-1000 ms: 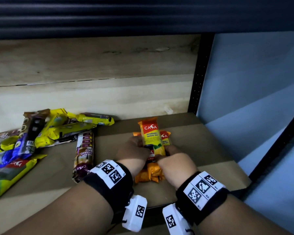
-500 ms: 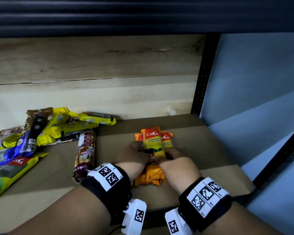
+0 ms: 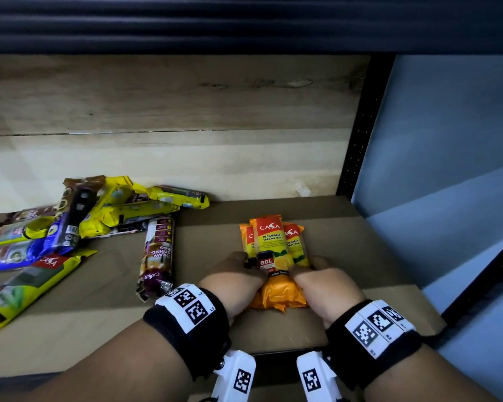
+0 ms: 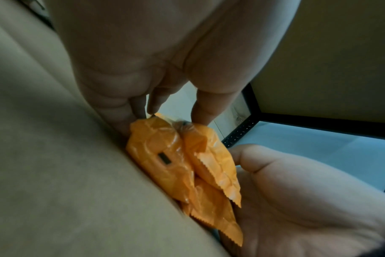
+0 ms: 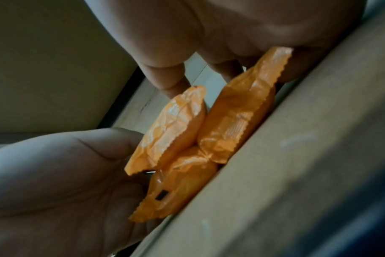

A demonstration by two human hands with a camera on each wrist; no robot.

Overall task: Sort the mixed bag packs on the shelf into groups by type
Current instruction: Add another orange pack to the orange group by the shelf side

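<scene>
Squaring three orange plastic garbage-bag packs between my left hand and right hand, fingers curled round them, keeping this type grouped right of the mixed yellow pile.

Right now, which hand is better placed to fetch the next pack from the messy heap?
Probably the left hand: the mixed heap and the lone purple pack lie on its side. The right hand flanks the orange packs, farther away.

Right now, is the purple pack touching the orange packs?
No, the purple pack lies apart from the orange packs, with bare shelf between them.
</scene>
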